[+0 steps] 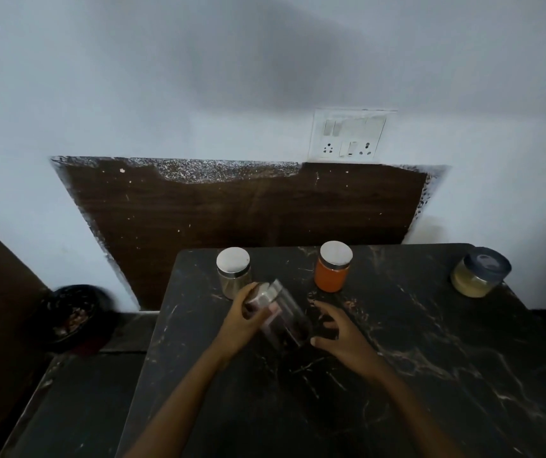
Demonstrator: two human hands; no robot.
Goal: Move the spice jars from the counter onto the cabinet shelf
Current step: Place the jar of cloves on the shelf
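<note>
While tilted steeply above the table, dark-spice jar is gripped near its lid by left hand; right hand hovers beside it w/ fingers spread, holding nothing. Risk: one-hand hold on a tilted jar may slip & knock the tan jar just behind.

Both bare forearms stretched forward from below, the left hand curled round the lid end of a tilted jar, the right hand just beside its base with fingers loosely spread, holding nothing.
</note>
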